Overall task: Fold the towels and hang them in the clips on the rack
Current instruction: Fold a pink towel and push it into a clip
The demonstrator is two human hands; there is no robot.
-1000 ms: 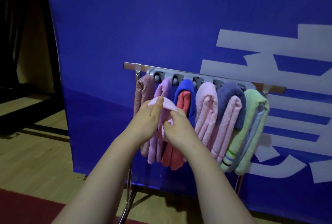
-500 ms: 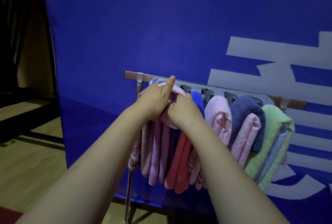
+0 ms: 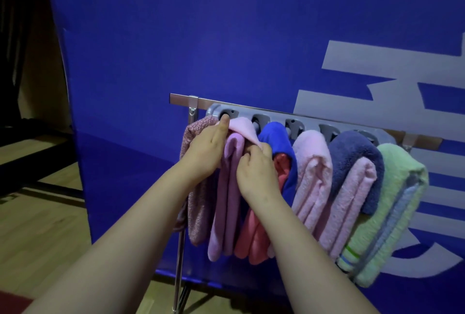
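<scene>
**The clip point(image 3: 227, 113) is right above my left hand point(image 3: 208, 149)**

The pink towel point(image 3: 240, 127) has its top fold just right of that first clip on the rack point(image 3: 181, 99). The fold runs down and right to my right hand point(image 3: 256, 172), which pinches it. My left hand is nearer, its fingers point(image 3: 223, 126) straight, one tip pressing at the clip. I think the fold must go up and left. Other towels point(image 3: 312, 162) crowd close. There is a blue banner point(image 3: 176, 37) behind and a wood floor point(image 3: 37, 213) below.
</scene>
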